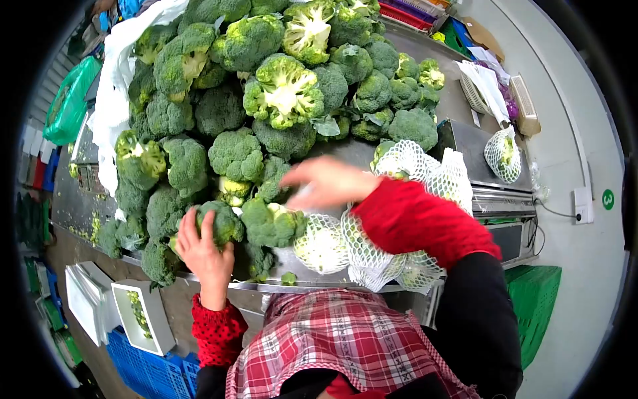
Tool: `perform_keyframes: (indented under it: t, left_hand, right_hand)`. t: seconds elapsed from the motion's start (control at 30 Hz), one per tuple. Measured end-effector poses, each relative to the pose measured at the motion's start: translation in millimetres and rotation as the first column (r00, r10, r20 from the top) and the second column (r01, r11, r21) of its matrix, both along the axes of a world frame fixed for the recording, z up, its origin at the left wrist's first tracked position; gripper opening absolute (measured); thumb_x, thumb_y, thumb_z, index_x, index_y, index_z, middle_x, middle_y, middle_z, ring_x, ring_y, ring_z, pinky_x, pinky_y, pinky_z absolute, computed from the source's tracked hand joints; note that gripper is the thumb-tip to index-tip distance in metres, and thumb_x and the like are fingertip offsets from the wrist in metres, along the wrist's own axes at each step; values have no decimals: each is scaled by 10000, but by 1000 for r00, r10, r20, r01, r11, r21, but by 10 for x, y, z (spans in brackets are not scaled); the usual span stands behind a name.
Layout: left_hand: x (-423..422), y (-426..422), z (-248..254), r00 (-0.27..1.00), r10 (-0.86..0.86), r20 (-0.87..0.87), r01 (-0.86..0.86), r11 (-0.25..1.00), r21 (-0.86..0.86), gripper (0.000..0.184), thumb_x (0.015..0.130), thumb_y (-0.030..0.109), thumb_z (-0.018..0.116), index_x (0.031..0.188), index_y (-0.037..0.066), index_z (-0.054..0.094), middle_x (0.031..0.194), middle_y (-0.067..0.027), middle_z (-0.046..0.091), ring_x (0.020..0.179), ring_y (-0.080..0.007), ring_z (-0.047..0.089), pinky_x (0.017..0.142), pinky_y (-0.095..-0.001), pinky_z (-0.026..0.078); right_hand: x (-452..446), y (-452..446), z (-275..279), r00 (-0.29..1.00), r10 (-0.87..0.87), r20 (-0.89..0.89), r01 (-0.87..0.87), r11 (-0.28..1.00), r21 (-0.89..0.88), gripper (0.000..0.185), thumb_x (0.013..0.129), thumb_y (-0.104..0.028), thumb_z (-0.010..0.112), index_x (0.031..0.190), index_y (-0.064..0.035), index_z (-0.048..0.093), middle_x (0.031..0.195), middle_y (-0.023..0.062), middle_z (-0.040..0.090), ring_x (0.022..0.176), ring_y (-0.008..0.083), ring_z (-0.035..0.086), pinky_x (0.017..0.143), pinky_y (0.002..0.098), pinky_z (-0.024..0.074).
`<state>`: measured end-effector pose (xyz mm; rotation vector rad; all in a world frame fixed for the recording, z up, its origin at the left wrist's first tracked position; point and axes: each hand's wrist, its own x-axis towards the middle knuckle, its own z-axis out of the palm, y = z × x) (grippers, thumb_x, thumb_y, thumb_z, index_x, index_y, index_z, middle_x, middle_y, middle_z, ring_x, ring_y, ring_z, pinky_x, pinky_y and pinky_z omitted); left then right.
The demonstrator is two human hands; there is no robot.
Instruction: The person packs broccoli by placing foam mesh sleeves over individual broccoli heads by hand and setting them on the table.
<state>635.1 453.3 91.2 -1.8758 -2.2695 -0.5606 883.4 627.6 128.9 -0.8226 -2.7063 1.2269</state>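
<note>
A large heap of broccoli heads (236,154) covers the metal table. My left hand (205,254) is wrapped round a broccoli head (221,223) at the heap's near edge. Blurred by motion, my right hand (329,183) hovers above the table just right of the heap, its fingers pointing left; whether it holds anything is unclear. Between my hands lies a broccoli piece with a pale cut stem (269,223). Beside it, below my right hand, is a broccoli in white foam netting (321,245). More white netting (375,249) lies under my right forearm.
A netted broccoli (503,156) rests on a metal surface at the right, near a white basket (473,90). Green crates (533,309) stand at the lower right. White foam boxes (143,316) and a blue crate (147,366) are at the lower left. A green bag (72,100) hangs at the upper left.
</note>
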Motion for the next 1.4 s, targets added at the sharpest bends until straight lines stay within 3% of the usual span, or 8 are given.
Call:
perform_keyframes:
  t: [0.13,0.3,0.47,0.6,0.83,1.0,1.2,1.4]
  left_hand:
    - [112,24,19,997,48,-62,-52,997,-54,790,522,55,701,1282,143,503,1435,-139,358,1325,-339,330,1043,-516,270]
    - [618,558,274,941,-329,79,311,933,181,587,615,70,675,1189,72,551,1183,-144,559,1107,-328,521,968,-474,368]
    - [1493,1757,-332,671,-686,280,711,703,20,528,677,90,672,1188,70,539,1144,-126,589,1012,-331,581,833,-407,499]
    - [2268,2402,-668,465,-885,28,881,466,79,575,731,142,619,1289,103,486,1332,-138,470,1152,-302,511,865,-411,465]
    - [2897,2917,-930,-2,-999,-42,995,3,-98,557,828,307,526,1343,115,436,1302,-154,481,1132,-331,502,874,-431,441]
    - [2692,2701,-587,351,-897,268,936,327,-131,483,687,208,654,1102,0,521,1039,-159,578,908,-371,563,751,-427,509]
    - [2053,2141,-184,768,-640,31,637,768,58,538,549,61,658,1067,-32,542,1093,-197,567,931,-362,571,720,-413,529]
    - [1597,1458,61,916,-378,135,328,898,293,471,532,165,743,959,14,613,996,-164,623,865,-321,577,700,-404,511]
  right_hand:
    - [1434,1126,280,786,-587,193,349,680,645,663,764,-454,695,1269,-61,520,1186,197,592,1105,338,571,903,425,482]
    - [2090,1345,-523,302,-776,554,497,624,603,1207,451,-690,781,1402,-105,323,1276,265,491,1156,408,524,937,456,460]
    - [2228,1310,-166,364,-746,558,579,650,491,1056,540,-497,791,1404,-93,338,1253,259,516,1132,359,552,929,435,463]
    - [2722,1145,-47,370,-899,-234,859,427,-281,841,659,-331,772,1334,26,419,1186,187,566,1052,255,584,873,362,487]
    - [2962,919,99,71,-914,-400,433,390,-813,576,851,-361,562,1311,-32,450,1264,128,543,1106,280,563,898,503,481]
    - [3019,716,195,-5,-819,-574,533,483,-695,440,879,-236,546,1254,-9,497,1238,103,561,1113,229,545,977,426,417]
    - [2822,-381,488,175,-671,-720,572,665,-481,663,857,-275,564,1409,-25,295,1375,157,435,1245,292,460,1030,455,398]
    - [1982,-1170,23,-12,-947,-322,231,311,-922,958,686,-505,778,1370,21,361,1287,169,516,1178,281,525,980,420,455]
